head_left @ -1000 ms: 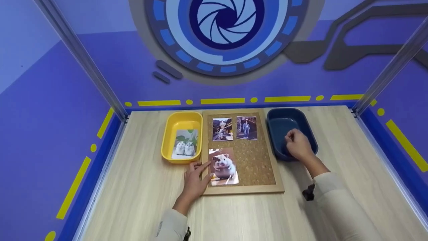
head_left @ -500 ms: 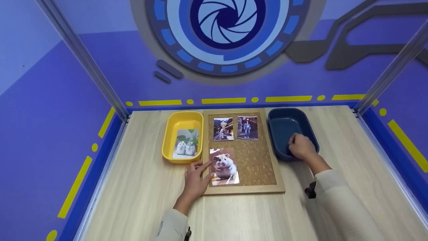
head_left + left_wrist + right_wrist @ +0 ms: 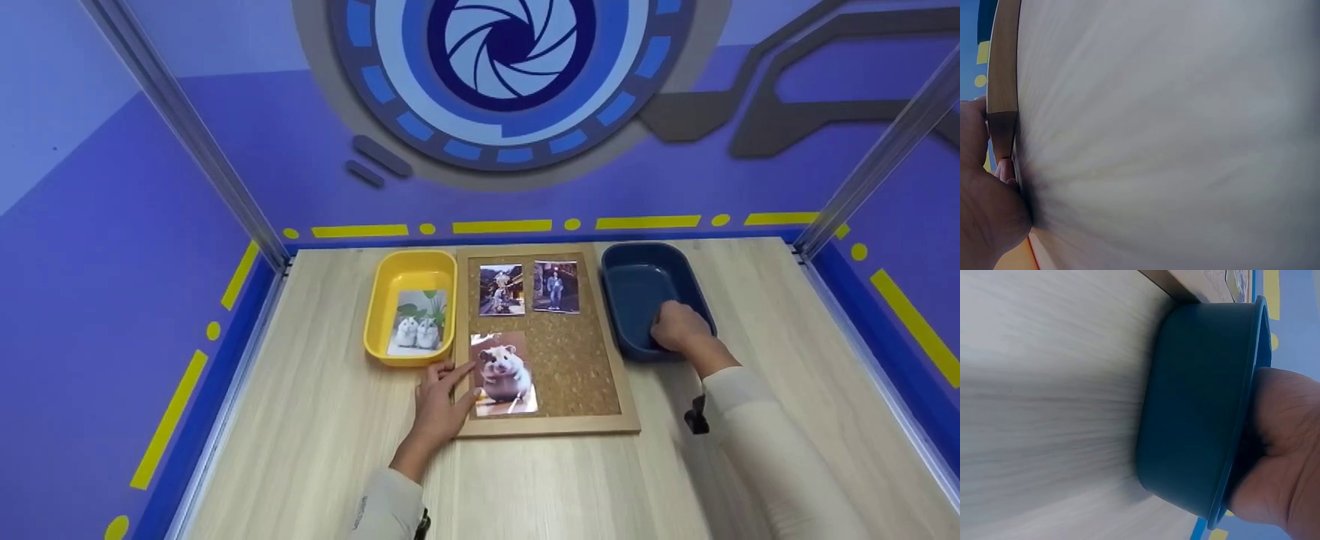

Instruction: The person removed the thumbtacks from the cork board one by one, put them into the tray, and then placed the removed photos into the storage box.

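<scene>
My left hand (image 3: 438, 406) rests at the lower left of a wood-framed cork board (image 3: 577, 367), fingers extended over the frame. Its thumb and index fingertips reach the left edge of a hamster photo (image 3: 504, 375) on the cork. In the left wrist view, the palm lies against the frame (image 3: 1003, 84). My right hand (image 3: 681, 328) dips over the near rim into a dark blue tub (image 3: 637, 289). The tub's wall (image 3: 1202, 394) hides its fingers in the right wrist view, and I cannot tell whether they hold anything.
Two small photos of a person, a left one (image 3: 501, 291) and a right one (image 3: 556, 287), are on the board's upper part. A yellow tub (image 3: 382, 300) left of the board holds a photo of two hamsters (image 3: 420, 324). Purple walls enclose the wooden table (image 3: 315, 420).
My right hand has moved slightly right and lower into the blue tub, so its fingers are now less visible. The left hand keeps its place by the hamster photo.
</scene>
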Demonstrator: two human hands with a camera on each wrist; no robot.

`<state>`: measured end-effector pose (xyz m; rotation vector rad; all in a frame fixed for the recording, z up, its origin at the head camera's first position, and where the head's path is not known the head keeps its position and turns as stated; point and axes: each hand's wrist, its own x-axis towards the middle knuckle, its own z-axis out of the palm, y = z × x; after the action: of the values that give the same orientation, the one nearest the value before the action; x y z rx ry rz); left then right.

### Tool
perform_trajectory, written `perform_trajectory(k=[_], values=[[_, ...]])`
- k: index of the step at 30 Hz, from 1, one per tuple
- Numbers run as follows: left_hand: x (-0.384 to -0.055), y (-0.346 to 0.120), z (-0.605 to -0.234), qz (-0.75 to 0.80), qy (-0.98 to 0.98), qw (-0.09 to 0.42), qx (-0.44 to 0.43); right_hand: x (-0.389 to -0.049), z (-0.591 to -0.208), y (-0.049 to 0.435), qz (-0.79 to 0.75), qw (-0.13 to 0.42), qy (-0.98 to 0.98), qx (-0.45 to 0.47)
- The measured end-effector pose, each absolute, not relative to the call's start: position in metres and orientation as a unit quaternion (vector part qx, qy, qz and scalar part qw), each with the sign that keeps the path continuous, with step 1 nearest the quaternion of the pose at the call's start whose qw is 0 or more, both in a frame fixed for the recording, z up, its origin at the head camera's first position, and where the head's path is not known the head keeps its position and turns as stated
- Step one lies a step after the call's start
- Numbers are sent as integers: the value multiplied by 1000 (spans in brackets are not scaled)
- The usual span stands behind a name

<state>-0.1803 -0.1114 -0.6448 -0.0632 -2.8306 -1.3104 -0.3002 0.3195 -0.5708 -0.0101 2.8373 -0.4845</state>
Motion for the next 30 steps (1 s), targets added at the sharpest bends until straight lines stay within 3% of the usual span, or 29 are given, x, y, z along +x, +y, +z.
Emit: perform_trajectory(k=[11,24,30], values=[[-181,-111,-646,-418,-908,7,-9,-307,-571,317,-152,161,975,3],[-181,-112,-649,-419,-907,30,-30,-309,-566,321,-151,131,980,7],[-181,-112,-648,-418,-908,23,-22,-310,-562,322,-172,81,982,-2]])
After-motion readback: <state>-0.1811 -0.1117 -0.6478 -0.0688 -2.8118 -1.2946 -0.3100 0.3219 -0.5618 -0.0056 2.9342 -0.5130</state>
